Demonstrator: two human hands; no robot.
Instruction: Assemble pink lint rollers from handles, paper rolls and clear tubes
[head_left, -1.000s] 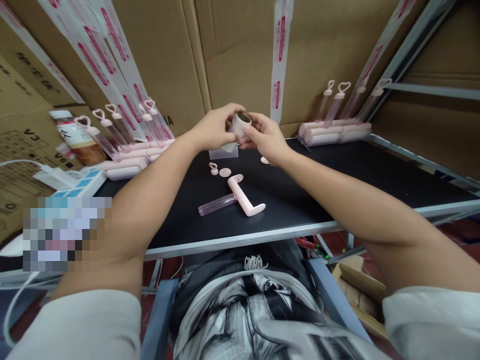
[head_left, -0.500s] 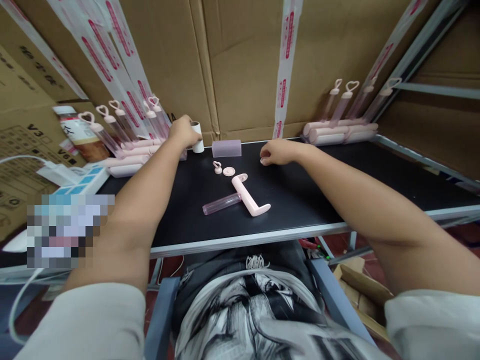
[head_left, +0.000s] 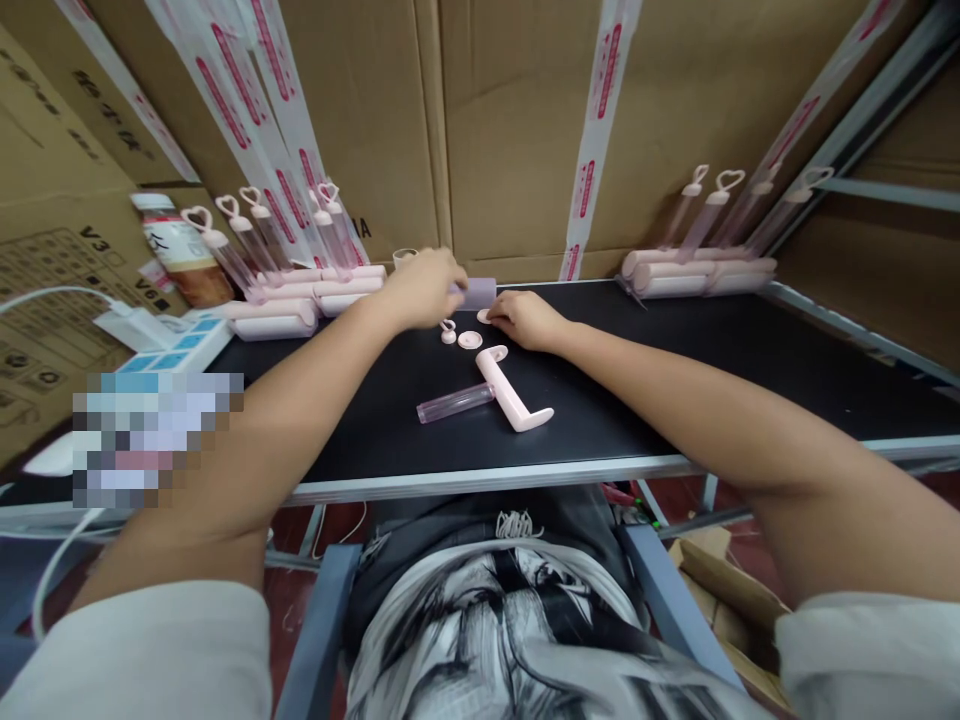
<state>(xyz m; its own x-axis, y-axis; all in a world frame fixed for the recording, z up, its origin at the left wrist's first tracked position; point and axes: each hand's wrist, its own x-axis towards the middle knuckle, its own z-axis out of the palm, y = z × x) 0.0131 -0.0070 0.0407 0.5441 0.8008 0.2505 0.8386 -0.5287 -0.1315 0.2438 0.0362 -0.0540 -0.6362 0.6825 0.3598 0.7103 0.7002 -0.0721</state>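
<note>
My left hand (head_left: 429,288) is closed on the left end of a purple block (head_left: 480,293) at the back of the black table. Close to its right, my right hand (head_left: 529,318) pinches a small pink disc (head_left: 484,316). In front of the hands lie a pink heart-ring piece (head_left: 448,333) and a round pink disc with a raised centre (head_left: 470,340). Nearer the front edge is a pink bracket-shaped part (head_left: 510,390), with a clear pink tube (head_left: 455,403) touching its left side. A white cylinder (head_left: 405,257) stands behind my left hand, mostly hidden.
Pink rollers (head_left: 277,318) with upright heart-topped tubes stand at the back left, and similar rollers (head_left: 671,280) at the back right. A bottle (head_left: 184,255) and a power strip (head_left: 180,345) are at the left. Cardboard (head_left: 517,130) rises behind the table.
My left hand has let go of the white cylinder and moved right to the purple block. My right hand has moved left with the small disc. The view has shifted slightly.
</note>
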